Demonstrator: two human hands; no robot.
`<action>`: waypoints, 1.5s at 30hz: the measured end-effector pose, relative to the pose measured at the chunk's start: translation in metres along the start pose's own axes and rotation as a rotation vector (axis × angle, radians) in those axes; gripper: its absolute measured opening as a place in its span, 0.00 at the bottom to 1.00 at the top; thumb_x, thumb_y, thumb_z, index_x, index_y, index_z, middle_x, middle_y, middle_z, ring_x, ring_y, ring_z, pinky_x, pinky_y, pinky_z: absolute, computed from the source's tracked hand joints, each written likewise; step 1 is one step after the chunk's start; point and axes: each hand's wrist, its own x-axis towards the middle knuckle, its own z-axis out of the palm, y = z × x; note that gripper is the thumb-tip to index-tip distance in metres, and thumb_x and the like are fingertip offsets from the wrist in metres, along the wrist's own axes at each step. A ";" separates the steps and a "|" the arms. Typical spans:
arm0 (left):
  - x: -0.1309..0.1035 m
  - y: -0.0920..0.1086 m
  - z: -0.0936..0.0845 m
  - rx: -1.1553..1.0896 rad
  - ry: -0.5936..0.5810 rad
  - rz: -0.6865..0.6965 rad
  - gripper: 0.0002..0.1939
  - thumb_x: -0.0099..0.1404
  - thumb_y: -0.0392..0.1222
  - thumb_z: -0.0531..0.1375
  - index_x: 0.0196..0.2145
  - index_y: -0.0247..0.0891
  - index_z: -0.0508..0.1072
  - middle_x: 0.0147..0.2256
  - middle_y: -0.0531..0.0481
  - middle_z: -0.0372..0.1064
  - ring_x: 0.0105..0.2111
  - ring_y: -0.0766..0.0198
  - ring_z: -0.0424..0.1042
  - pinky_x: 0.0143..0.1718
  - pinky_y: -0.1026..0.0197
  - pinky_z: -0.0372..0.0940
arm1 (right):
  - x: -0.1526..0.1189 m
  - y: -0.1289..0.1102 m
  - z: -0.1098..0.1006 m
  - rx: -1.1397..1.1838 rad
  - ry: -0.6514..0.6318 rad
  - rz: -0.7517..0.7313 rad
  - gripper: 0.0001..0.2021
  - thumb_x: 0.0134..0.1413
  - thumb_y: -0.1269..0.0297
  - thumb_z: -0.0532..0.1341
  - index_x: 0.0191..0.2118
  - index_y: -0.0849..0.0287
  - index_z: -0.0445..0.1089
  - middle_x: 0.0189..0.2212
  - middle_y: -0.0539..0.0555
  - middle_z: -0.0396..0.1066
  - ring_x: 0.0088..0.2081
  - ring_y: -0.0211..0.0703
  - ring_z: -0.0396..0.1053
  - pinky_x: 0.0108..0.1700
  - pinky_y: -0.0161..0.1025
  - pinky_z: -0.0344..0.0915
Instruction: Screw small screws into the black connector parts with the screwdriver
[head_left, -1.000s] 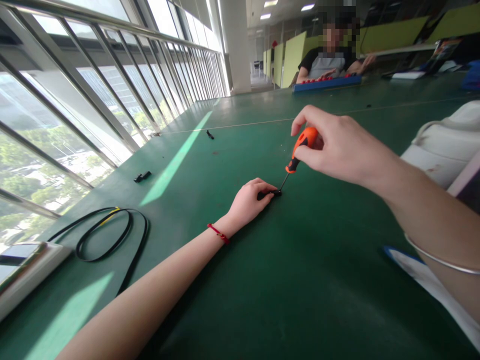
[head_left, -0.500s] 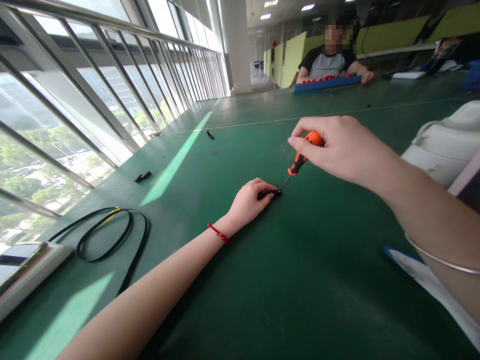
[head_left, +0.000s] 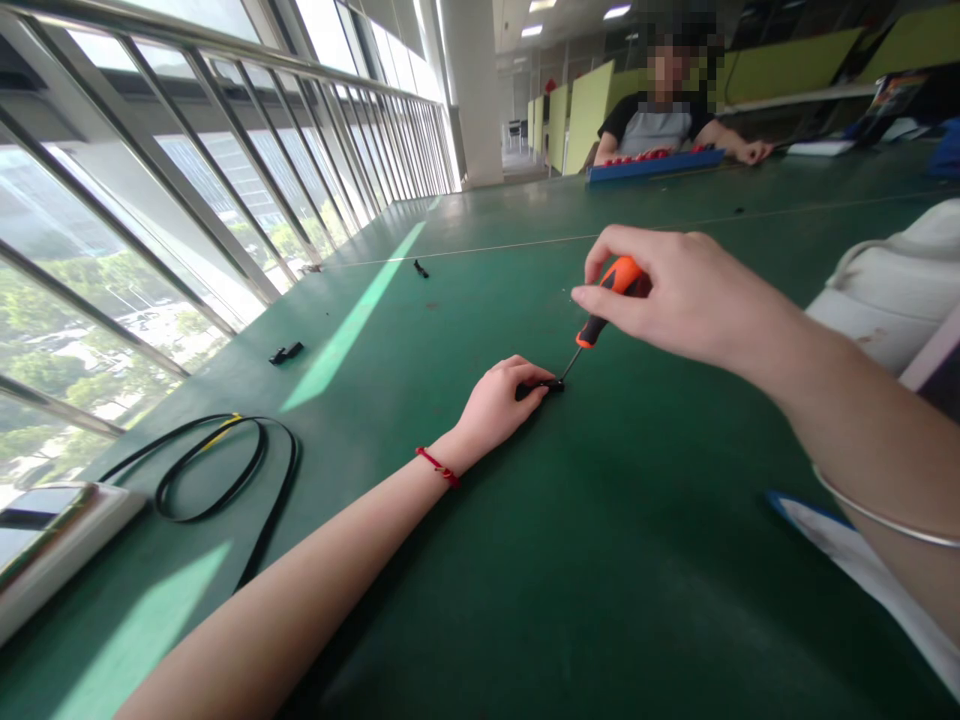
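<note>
On the green tabletop (head_left: 645, 520), my left hand (head_left: 501, 402) is closed on a small black part (head_left: 553, 385), pinning it down between thumb and fingers. Most of that part is hidden under the fingers. My right hand (head_left: 675, 290) grips an orange and black screwdriver (head_left: 596, 325) by its handle, thumb and forefinger around the upper end. The screwdriver leans, its shaft running down to the left, and its tip meets the exposed end of the black part.
A black strap (head_left: 274, 500) lies coiled at left beside a white box (head_left: 97, 540). Small black pieces (head_left: 286, 353) (head_left: 421, 269) rest farther off. A white bag-like object (head_left: 892, 290) stands at right. Across the table sits a person (head_left: 667, 125) behind a blue tray (head_left: 652, 167).
My right hand has turned the screwdriver handle slightly, with the tip staying on the black part. My left hand has kept still. The person opposite has moved a hand off the tray to the right.
</note>
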 end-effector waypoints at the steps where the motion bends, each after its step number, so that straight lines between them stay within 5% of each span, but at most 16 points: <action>1: 0.000 0.000 0.000 0.001 0.001 -0.001 0.12 0.62 0.34 0.56 0.40 0.37 0.76 0.39 0.46 0.70 0.40 0.61 0.70 0.45 0.60 0.67 | 0.000 0.000 0.000 -0.002 0.003 0.000 0.11 0.51 0.53 0.56 0.29 0.54 0.67 0.19 0.49 0.64 0.22 0.39 0.58 0.27 0.38 0.51; 6: 0.000 0.000 0.000 0.001 -0.002 0.009 0.12 0.62 0.34 0.55 0.41 0.37 0.76 0.39 0.46 0.70 0.40 0.61 0.70 0.45 0.60 0.67 | -0.001 -0.002 0.000 -0.003 0.018 -0.010 0.09 0.47 0.58 0.60 0.36 0.53 0.69 0.22 0.49 0.66 0.24 0.42 0.61 0.28 0.38 0.53; 11: 0.000 0.000 0.000 0.007 0.004 0.006 0.12 0.62 0.34 0.56 0.40 0.37 0.76 0.39 0.46 0.70 0.40 0.61 0.70 0.45 0.59 0.67 | -0.001 -0.002 -0.001 0.002 -0.008 0.006 0.14 0.54 0.52 0.53 0.25 0.53 0.67 0.18 0.50 0.63 0.22 0.40 0.58 0.26 0.39 0.51; 13: 0.000 0.000 0.000 0.010 0.003 0.007 0.12 0.62 0.34 0.56 0.40 0.38 0.76 0.39 0.46 0.70 0.40 0.61 0.70 0.45 0.59 0.67 | -0.001 -0.001 -0.001 -0.013 0.006 -0.009 0.06 0.50 0.58 0.57 0.31 0.52 0.68 0.19 0.49 0.64 0.22 0.40 0.58 0.26 0.38 0.51; 16: 0.000 0.000 0.000 0.007 0.000 0.015 0.12 0.62 0.34 0.56 0.41 0.37 0.76 0.39 0.46 0.70 0.40 0.61 0.70 0.45 0.60 0.67 | -0.001 -0.001 -0.001 -0.022 0.019 -0.024 0.14 0.45 0.60 0.60 0.41 0.53 0.66 0.22 0.48 0.66 0.22 0.40 0.59 0.25 0.37 0.52; 21: 0.000 0.000 0.000 0.000 0.001 0.004 0.11 0.61 0.34 0.56 0.40 0.37 0.76 0.39 0.46 0.70 0.40 0.61 0.70 0.44 0.60 0.67 | -0.001 -0.002 0.000 -0.034 0.040 -0.022 0.13 0.51 0.54 0.54 0.25 0.55 0.68 0.18 0.51 0.64 0.22 0.40 0.57 0.25 0.38 0.50; 23: 0.000 0.000 0.000 0.004 0.001 0.005 0.11 0.62 0.35 0.56 0.41 0.37 0.76 0.39 0.46 0.70 0.40 0.61 0.70 0.45 0.59 0.66 | -0.002 -0.003 0.000 -0.029 0.054 -0.046 0.07 0.46 0.59 0.57 0.29 0.54 0.69 0.19 0.50 0.64 0.23 0.41 0.59 0.26 0.38 0.51; 26: 0.000 0.000 0.000 0.010 0.005 0.012 0.12 0.64 0.37 0.55 0.41 0.37 0.76 0.39 0.46 0.70 0.40 0.61 0.70 0.45 0.59 0.66 | -0.003 -0.004 -0.001 -0.034 0.043 -0.054 0.12 0.44 0.59 0.59 0.38 0.53 0.69 0.20 0.49 0.64 0.22 0.41 0.59 0.26 0.38 0.51; 31: 0.000 0.001 -0.001 0.012 0.007 0.004 0.11 0.64 0.37 0.55 0.40 0.37 0.76 0.39 0.46 0.70 0.40 0.61 0.70 0.45 0.60 0.66 | -0.002 -0.001 -0.002 -0.067 0.030 -0.014 0.14 0.53 0.50 0.53 0.28 0.53 0.69 0.19 0.51 0.64 0.21 0.41 0.57 0.25 0.38 0.50; 33: 0.000 0.001 -0.001 0.017 0.005 0.004 0.11 0.64 0.37 0.55 0.40 0.37 0.76 0.39 0.46 0.70 0.40 0.61 0.70 0.45 0.59 0.66 | -0.001 -0.001 -0.002 -0.043 0.034 -0.022 0.08 0.49 0.57 0.57 0.33 0.52 0.69 0.20 0.50 0.65 0.22 0.40 0.58 0.26 0.38 0.51; 35: 0.000 0.001 -0.001 0.020 0.003 0.008 0.12 0.64 0.37 0.54 0.41 0.37 0.76 0.39 0.46 0.70 0.40 0.61 0.70 0.44 0.59 0.66 | -0.001 -0.001 -0.002 -0.027 0.041 -0.031 0.14 0.45 0.60 0.59 0.41 0.51 0.68 0.21 0.49 0.65 0.22 0.40 0.58 0.26 0.37 0.52; 40: 0.000 0.001 0.000 0.017 0.008 0.013 0.11 0.64 0.37 0.55 0.40 0.37 0.76 0.39 0.46 0.70 0.40 0.61 0.70 0.45 0.59 0.66 | -0.001 -0.001 -0.001 -0.016 0.051 -0.004 0.17 0.53 0.48 0.53 0.26 0.54 0.70 0.17 0.50 0.62 0.21 0.39 0.56 0.25 0.38 0.50; 43: 0.000 0.001 0.000 0.018 0.006 0.009 0.12 0.64 0.37 0.54 0.40 0.37 0.76 0.39 0.46 0.70 0.40 0.61 0.70 0.45 0.59 0.66 | -0.001 0.000 -0.001 0.009 0.060 -0.009 0.09 0.48 0.59 0.58 0.37 0.52 0.70 0.20 0.49 0.64 0.22 0.40 0.58 0.26 0.38 0.53; 45: 0.000 0.001 0.000 0.017 0.003 0.010 0.12 0.64 0.37 0.54 0.40 0.37 0.76 0.39 0.46 0.70 0.40 0.61 0.70 0.45 0.59 0.66 | 0.000 0.000 -0.001 0.001 0.041 0.001 0.16 0.46 0.60 0.60 0.43 0.52 0.67 0.21 0.49 0.65 0.23 0.41 0.59 0.26 0.38 0.53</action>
